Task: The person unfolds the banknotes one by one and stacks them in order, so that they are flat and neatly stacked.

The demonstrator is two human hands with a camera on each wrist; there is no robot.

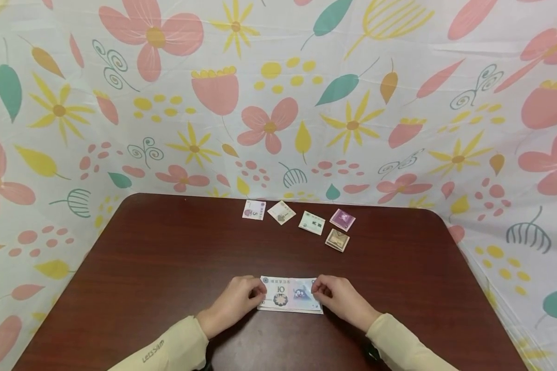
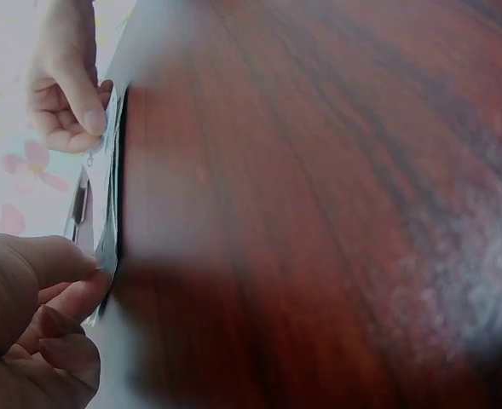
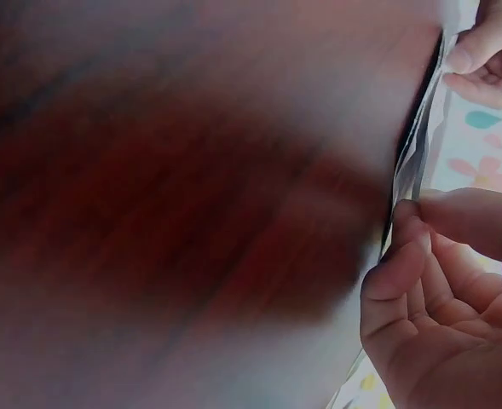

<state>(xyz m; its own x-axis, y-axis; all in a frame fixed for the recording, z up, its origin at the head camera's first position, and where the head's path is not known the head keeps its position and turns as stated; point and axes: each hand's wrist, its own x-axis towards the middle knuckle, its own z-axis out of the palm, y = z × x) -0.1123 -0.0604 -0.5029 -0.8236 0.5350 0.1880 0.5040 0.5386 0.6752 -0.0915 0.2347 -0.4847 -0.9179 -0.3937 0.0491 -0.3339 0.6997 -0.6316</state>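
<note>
A small stack of play banknotes [image 1: 288, 293], the top one marked 10, lies low over the near middle of the table in the head view. My left hand [image 1: 241, 297] pinches its left end between thumb and fingers. At the opposite end, my right hand [image 1: 343, 297] pinches the right edge the same way. Both wrist views show the banknotes edge-on, as thin layered paper [image 2: 107, 192] with slight gaps between sheets. In the right wrist view, thumb and index fingertip [image 3: 410, 223] meet on the paper's edge.
Toward the far edge of the dark wooden table [image 1: 167, 257] lie several folded notes: a 5 note [image 1: 254, 210], a pale yellowish one [image 1: 281, 212], a greenish one [image 1: 312, 222], a purple one [image 1: 342, 219] and a brown one [image 1: 337, 240]. A flower-patterned cloth [image 1: 269, 129] hangs behind.
</note>
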